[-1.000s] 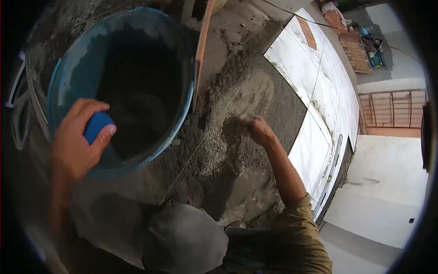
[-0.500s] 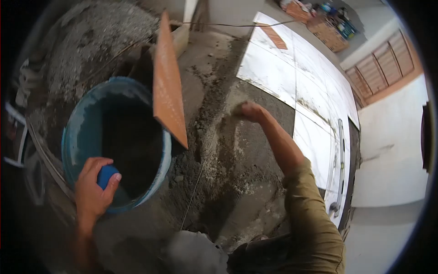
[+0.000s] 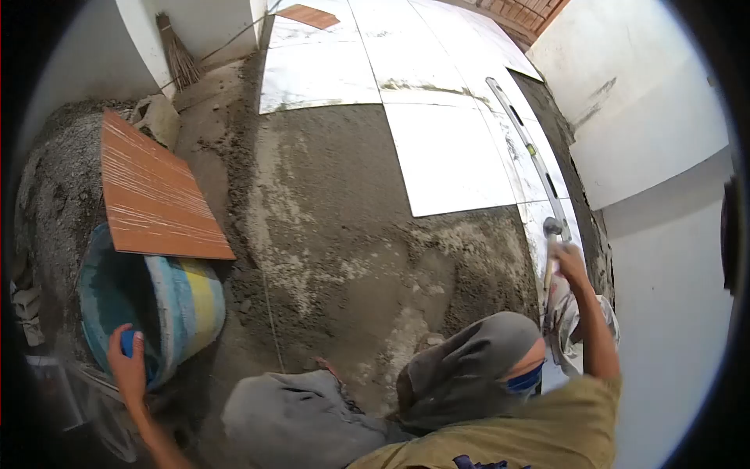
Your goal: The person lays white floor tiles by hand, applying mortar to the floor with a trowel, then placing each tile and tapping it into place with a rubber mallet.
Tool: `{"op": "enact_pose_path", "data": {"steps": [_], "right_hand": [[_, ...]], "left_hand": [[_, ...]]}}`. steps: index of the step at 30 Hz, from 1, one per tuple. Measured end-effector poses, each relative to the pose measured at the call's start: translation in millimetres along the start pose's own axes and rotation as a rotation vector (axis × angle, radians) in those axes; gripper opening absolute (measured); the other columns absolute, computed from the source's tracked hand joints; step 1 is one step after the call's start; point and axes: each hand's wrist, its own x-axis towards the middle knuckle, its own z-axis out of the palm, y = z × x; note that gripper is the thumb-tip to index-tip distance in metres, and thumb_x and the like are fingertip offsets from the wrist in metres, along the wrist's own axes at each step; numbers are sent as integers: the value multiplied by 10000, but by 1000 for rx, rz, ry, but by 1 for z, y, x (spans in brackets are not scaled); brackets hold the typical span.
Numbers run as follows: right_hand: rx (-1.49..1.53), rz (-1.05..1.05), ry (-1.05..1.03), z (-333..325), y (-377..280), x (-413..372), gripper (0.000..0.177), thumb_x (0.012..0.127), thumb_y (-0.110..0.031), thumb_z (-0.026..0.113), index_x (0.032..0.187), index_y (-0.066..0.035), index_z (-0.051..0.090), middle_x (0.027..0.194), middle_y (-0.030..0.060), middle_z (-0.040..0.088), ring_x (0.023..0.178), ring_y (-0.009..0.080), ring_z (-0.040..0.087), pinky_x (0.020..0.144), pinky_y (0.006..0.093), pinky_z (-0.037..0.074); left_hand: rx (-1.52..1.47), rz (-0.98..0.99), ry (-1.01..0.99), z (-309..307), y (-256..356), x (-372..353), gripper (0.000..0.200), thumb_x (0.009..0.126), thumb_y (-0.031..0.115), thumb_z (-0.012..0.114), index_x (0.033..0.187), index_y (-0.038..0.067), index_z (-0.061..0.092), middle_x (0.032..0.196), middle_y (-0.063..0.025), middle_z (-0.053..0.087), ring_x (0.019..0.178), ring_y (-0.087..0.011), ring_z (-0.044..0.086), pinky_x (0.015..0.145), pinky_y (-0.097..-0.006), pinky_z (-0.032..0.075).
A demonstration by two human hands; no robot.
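Observation:
My left hand [image 3: 129,366] is closed round a small blue object [image 3: 127,342] at the near rim of a blue bucket [image 3: 187,313] with a yellow band. What the blue object is, I cannot make out. An orange tile [image 3: 160,195] with whitish streaks leans over the bucket's far rim. Far to the right, my right hand [image 3: 571,264] has its fingers round the handle of a dark-headed mallet [image 3: 552,227], just below the head. The mallet lies on white tile, by the lower end of a spirit level [image 3: 531,148]. A pale plastic bag [image 3: 578,324] is beside my right forearm.
Large white tiles [image 3: 457,156] cover the floor at the back and right, bordering rough grey mortar [image 3: 336,172]. A string [image 3: 273,328] crosses the mortar. A tile offcut [image 3: 308,16], a stick broom [image 3: 180,59] and a gravel heap [image 3: 55,180] lie further off. A wall [image 3: 664,273] stands at right.
My right hand has gone from the mortar bed across to the mallet on the right. The view has swung round. My left hand still holds the blue object at the bucket.

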Motion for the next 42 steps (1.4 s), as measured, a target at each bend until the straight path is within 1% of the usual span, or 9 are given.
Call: {"op": "enact_pose_path", "data": {"steps": [3,5,10,30,35,38,40,41,42], "right_hand": [[-6,282,685,-68,183,-87,347,906,-303,598,908,26,705,761,98,645,756,229,643,676,406,481],[728,158,546,-59,277,-124,273,849,-175,593,896,79,680,856,198,698,807,370,661,784,453,518],[-435,312,476,-8,409,-103,403,881,-296,594,1139,3,678,1051,146,710,929,360,679,861,422,521],[1186,569,691,-24,336,-102,331,909,-285,570,1053,-7,681,924,126,715,802,295,679,764,394,570],[1051,660,267,-109,269,-135,349,929,-355,550,1113,-70,635,929,84,681,730,227,650,637,345,556],[1413,337,-211,-90,169,-138,203,929,-285,566,912,-90,619,687,24,602,416,105,467,298,205,321],[1031,652,323,-31,67,-124,166,913,-248,594,869,-88,598,602,4,532,401,87,427,303,203,321],[1296,539,-304,-10,87,-104,166,884,-237,633,924,-76,619,672,26,585,439,84,472,339,196,351],[1173,537,-352,28,7,-105,170,877,-227,635,951,-74,622,724,24,595,476,82,500,362,179,354]], "left_hand": [[81,19,29,2,-4,2,337,957,290,627,1166,26,626,1153,-161,625,1062,-280,585,947,-377,443],[97,38,17,3,-11,4,355,955,309,630,1168,25,625,1118,-171,642,1047,-291,596,937,-374,448],[116,96,-2,9,-33,7,402,936,356,653,1163,26,625,1056,-181,663,973,-298,619,893,-373,466],[87,125,-35,8,-36,8,405,926,379,662,1115,23,622,921,-153,644,863,-252,606,800,-363,479],[120,64,-22,5,-12,3,393,936,370,656,1141,37,625,978,-139,657,909,-246,606,833,-360,475],[124,90,-49,3,-25,13,401,935,368,659,1173,47,625,1017,-139,665,938,-253,611,862,-359,474],[122,106,-10,4,-20,11,404,933,364,661,1183,48,628,1033,-141,668,954,-255,615,876,-359,473],[110,123,40,4,-19,10,408,931,360,663,1194,49,632,1049,-143,671,970,-257,618,889,-359,473],[117,125,45,2,-23,10,408,931,360,663,1194,49,632,1049,-143,671,970,-257,618,889,-359,473]]}}
